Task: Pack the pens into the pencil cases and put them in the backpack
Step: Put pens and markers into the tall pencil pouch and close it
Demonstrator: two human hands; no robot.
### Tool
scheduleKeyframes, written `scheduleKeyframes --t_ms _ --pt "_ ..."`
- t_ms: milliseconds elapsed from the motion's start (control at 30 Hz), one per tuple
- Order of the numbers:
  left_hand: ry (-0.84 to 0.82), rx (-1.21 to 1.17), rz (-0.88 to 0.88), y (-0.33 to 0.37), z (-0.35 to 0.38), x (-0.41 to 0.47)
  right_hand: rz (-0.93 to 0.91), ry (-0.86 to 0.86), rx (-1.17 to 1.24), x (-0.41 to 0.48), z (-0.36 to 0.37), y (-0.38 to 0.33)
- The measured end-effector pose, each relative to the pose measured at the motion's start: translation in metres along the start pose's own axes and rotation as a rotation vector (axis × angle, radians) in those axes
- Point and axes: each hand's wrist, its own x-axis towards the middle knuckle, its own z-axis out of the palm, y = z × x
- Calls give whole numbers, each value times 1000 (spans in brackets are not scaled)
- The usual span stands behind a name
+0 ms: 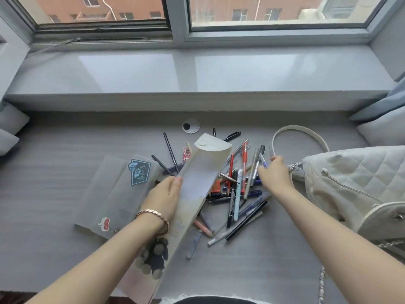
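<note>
Grey wood-grain surface (pixel 65 172) below a window carries a white quilted backpack (pixel 355 183) right of the right hand (pixel 275 175), whose grip seemingly closes on a purple-tipped pen (pixel 263 162). Left hand (pixel 164 198) clasps a long beige pencil case (pixel 197 183), with a scattered pen pile (pixel 236 194) between both hands.

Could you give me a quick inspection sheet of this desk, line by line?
Surface: grey wood-grain desk under a window sill.
Job's things: loose pile of pens; beige pencil case, flap open; frosted pencil case lying flat, stickers on it; white quilted backpack at right.
Clutter: nothing seen beyond the pens.
Grippers: left hand holds the beige case; right hand reaches into the pens.
Cables: nothing seen; only a cable port.
Surroundings: window, cushions.
</note>
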Motion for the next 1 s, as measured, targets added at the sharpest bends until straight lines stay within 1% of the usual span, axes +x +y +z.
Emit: scheduleKeyframes --t_ms 67,133,233,300,367,433,500,567,633,733,800,867,900,933,967,1000 --pt "3 4 2 1 2 -3 47 0 -8 8 5 -9" --pt "17 4 1 1 1 -5 47 -3 -51 17 11 -17" --pt "27 -16 -17 0 0 -9 74 -56 -71 25 16 -27" --pt "33 -31 -36 -1 -3 -10 109 -74 4 24 15 -32" --pt "45 -21 -47 -1 -5 -10 105 -57 164 18 8 -35" --pt "41 -3 -58 -1 -6 -11 26 -61 375 1 -4 -42" --pt "16 9 -71 3 -5 -14 -104 -74 565 -26 -15 -53" --pt "-9 7 -66 7 -2 -19 -232 -79 682 -60 -17 -63" --pt "-17 -9 -48 12 1 -26 -325 -110 726 -93 -7 -69" --pt "19 -36 -11 16 1 -31 -340 -178 621 -124 12 -67" --pt "35 -29 5 14 -2 -32 -348 -291 517 -135 16 -65" --pt "45 -30 2 11 -5 -33 -365 -444 418 -143 13 -66" --pt "48 -29 2 9 -6 -34 -370 -477 342 -145 11 -65" --pt "50 -25 5 7 -6 -35 -370 -471 253 -145 7 -65" --pt "53 -20 9 5 -6 -35 -393 -416 186 -144 3 -65" --pt "58 -22 10 3 -5 -37 -428 -338 167 -143 -2 -65"
